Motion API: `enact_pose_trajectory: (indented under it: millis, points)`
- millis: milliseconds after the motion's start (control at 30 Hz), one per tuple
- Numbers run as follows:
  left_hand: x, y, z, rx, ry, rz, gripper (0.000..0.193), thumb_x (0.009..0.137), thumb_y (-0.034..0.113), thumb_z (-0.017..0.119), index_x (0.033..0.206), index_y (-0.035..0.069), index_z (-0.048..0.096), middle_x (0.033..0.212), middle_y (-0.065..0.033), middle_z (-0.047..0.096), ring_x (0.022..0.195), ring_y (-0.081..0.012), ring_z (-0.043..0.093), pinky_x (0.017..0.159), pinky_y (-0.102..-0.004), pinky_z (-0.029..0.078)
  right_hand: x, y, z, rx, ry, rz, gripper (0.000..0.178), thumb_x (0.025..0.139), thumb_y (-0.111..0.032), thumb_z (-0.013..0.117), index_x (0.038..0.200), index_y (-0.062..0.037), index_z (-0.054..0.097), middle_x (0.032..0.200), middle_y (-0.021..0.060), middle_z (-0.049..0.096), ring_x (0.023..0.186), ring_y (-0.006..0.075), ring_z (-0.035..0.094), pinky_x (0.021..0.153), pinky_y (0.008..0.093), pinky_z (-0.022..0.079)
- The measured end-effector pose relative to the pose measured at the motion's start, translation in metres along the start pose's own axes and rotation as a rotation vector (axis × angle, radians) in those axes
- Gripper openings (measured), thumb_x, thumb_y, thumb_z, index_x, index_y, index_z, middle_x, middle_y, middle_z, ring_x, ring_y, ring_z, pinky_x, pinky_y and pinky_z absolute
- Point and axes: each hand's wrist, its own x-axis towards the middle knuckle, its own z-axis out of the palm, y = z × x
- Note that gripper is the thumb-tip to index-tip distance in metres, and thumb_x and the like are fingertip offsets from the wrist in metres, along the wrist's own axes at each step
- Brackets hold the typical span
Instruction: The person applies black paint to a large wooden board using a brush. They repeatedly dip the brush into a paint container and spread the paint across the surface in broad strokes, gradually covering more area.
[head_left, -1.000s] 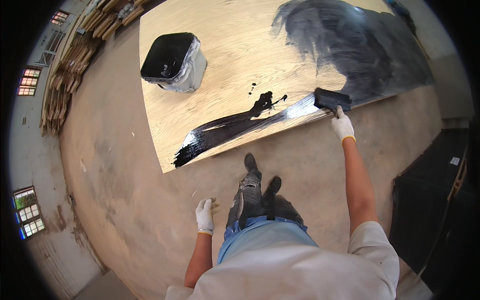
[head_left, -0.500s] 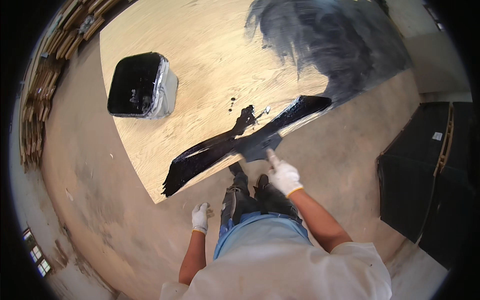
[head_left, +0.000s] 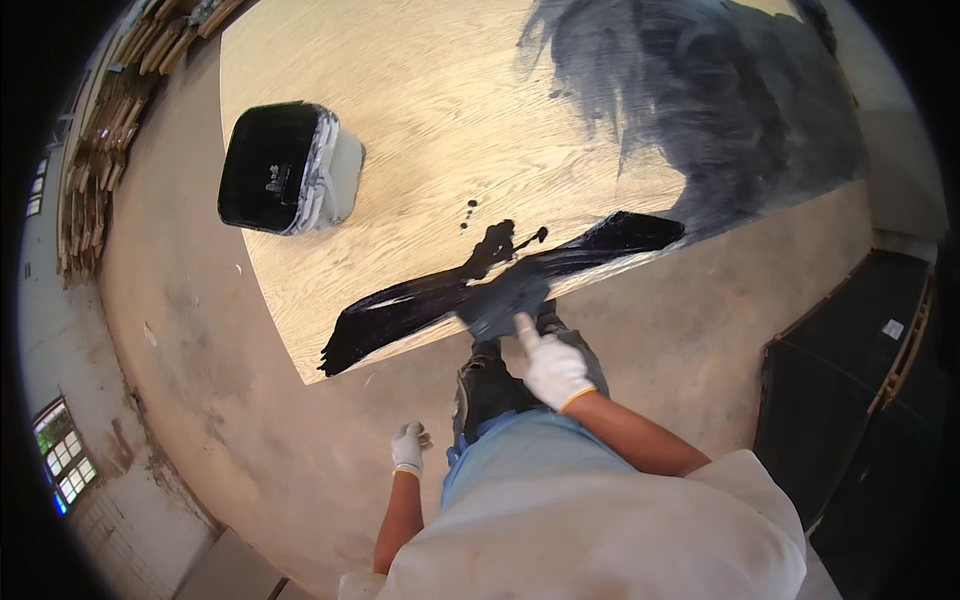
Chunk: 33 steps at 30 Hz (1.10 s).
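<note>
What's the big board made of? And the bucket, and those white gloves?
The board looks like wood, or a wood-look sheet: smooth, pale, with streaky grain. The bucket seems plastic: smooth, whitish, round-cornered, with dark smears. The gloves look like matte knitted cloth, maybe cotton: white, soft-looking, with yellow edging.

Soft daylight, bright window [head_left: 64, 456], dark fisheye rim, bent edges, motion-blurred spreader [head_left: 500, 306]

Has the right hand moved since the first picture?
Yes: the right hand moved left along the board, judged against the bucket on it.
</note>
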Motion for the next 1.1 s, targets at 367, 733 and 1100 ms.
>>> enact_pose_trajectory:
  millis: [367, 733, 1100]
  points:
    - [-0.082, 0.022, 0.134, 0.322, -0.100, 0.078, 0.041, 0.100, 0.028, 0.062, 0.125, -0.005, 0.066, 0.111, -0.0165, 0.073, 0.095, -0.0260, 0.073, 0.082, -0.0364, 0.060, -0.022, 0.090, -0.037, -0.090, 0.023, 0.093, 0.076, 0.095, -0.024, 0.062, 0.164, -0.0139, 0.031, 0.101, 0.0241, 0.068, 0.080, 0.0380, 0.071, 0.071, 0.0504, 0.057]
    - [-0.080, 0.018, 0.104, 0.160, 0.043, 0.119, 0.037, 0.099, 0.024, 0.063, 0.123, -0.005, 0.067, 0.103, -0.0107, 0.070, 0.084, -0.0177, 0.070, 0.069, -0.0326, 0.060, 0.153, 0.148, -0.207, 0.130, 0.451, 0.168, 0.067, 0.096, -0.023, 0.052, 0.160, -0.0131, 0.034, 0.102, 0.0312, 0.072, 0.093, 0.0477, 0.071, 0.083, 0.0571, 0.054]
    - [-0.081, -0.017, 0.116, 0.072, 0.017, 0.063, 0.032, 0.099, 0.020, 0.063, 0.119, -0.005, 0.065, 0.101, -0.0109, 0.068, 0.076, -0.0207, 0.068, 0.063, -0.0348, 0.059, 0.077, 0.217, -0.181, 0.138, 0.317, 0.325, 0.075, 0.097, -0.028, 0.059, 0.164, -0.0212, 0.027, 0.112, 0.0303, 0.072, 0.105, 0.0477, 0.068, 0.092, 0.0562, 0.052]
